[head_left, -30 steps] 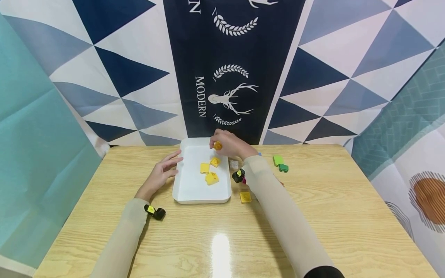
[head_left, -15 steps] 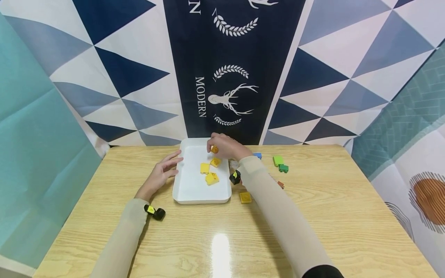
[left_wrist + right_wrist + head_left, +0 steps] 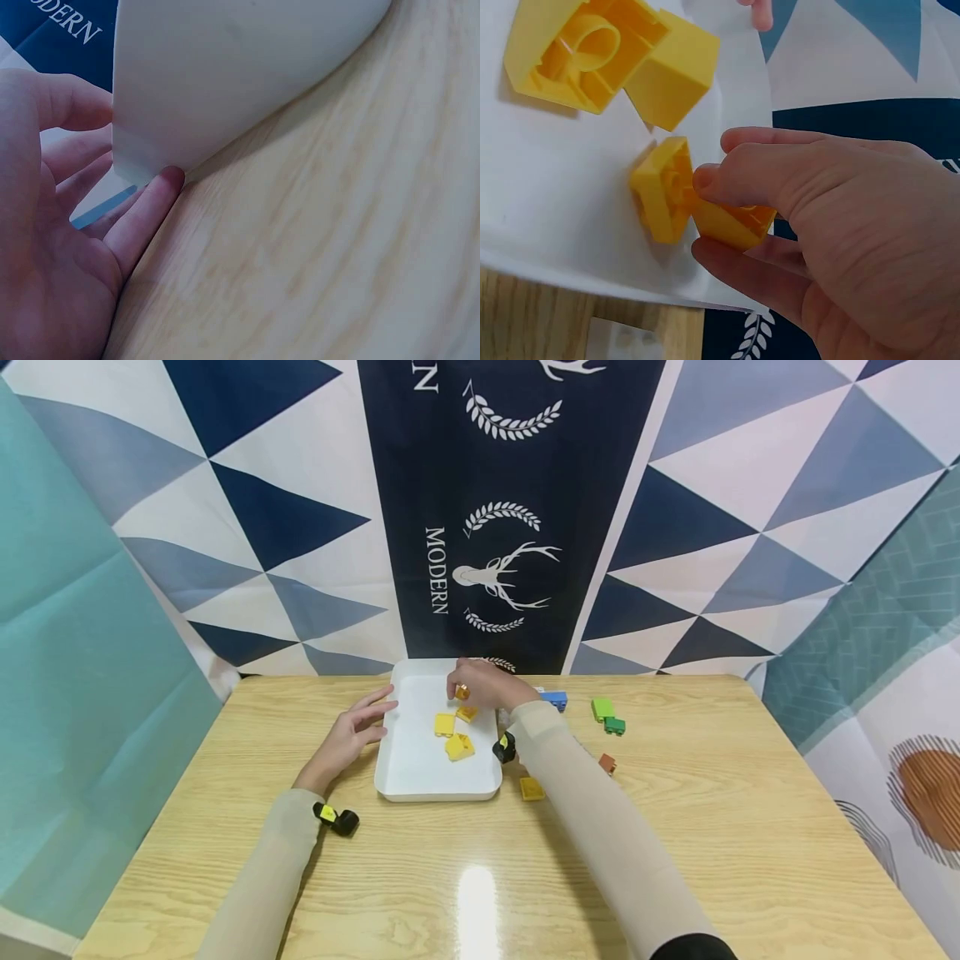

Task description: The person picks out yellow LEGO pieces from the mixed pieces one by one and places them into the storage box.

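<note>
A white tray (image 3: 405, 768) rests on the wooden table. My left hand (image 3: 347, 739) touches its left side with extended fingers; in the left wrist view the fingertips (image 3: 174, 176) meet the outer wall. Over the tray's far right part, my right hand (image 3: 491, 683) pinches a yellow toy building block (image 3: 731, 225) between thumb and fingers. Just beside that block, in the right wrist view, another yellow block (image 3: 664, 191) lies in the tray. Two more yellow blocks, one square (image 3: 444, 724) and one irregular (image 3: 459, 747), lie nearer the middle.
Right of the tray lie an amber-yellow block (image 3: 532, 789), a blue brick (image 3: 555, 700), light and dark green bricks (image 3: 602, 709) and a reddish-brown piece (image 3: 607, 763). My right forearm partly covers this area. A patterned cloth wall (image 3: 315, 527) stands behind the table.
My right hand has come down and slightly nearer with the yellow block, towards the block lying in the tray. More of the blue brick shows. The left hand stays at the tray.
</note>
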Available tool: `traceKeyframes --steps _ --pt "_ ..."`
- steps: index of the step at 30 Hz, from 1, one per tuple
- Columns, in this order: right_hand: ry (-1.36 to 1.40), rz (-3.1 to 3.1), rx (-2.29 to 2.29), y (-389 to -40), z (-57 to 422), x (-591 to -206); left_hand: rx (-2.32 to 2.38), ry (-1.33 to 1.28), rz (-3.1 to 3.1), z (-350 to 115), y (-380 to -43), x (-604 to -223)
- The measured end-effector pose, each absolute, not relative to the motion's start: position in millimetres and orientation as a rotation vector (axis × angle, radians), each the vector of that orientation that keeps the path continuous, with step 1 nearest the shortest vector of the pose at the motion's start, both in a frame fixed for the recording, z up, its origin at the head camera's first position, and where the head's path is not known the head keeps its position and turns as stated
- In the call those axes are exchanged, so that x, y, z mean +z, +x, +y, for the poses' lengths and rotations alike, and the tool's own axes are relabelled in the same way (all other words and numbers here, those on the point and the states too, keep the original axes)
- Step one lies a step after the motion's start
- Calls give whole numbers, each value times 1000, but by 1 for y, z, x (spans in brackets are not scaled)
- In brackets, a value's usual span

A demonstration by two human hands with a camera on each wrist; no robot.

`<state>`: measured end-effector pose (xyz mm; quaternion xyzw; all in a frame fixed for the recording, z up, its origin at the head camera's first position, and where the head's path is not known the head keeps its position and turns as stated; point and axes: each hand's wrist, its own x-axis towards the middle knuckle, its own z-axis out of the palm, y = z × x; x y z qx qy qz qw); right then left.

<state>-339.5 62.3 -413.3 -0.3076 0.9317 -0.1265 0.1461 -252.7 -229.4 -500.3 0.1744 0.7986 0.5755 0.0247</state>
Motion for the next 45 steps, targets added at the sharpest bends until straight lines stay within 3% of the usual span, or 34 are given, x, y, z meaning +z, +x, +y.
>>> traceKeyframes --steps 45 --pt "-765 2547 -379 -331 62 -417 1792 575 2479 -227 -254 -500"
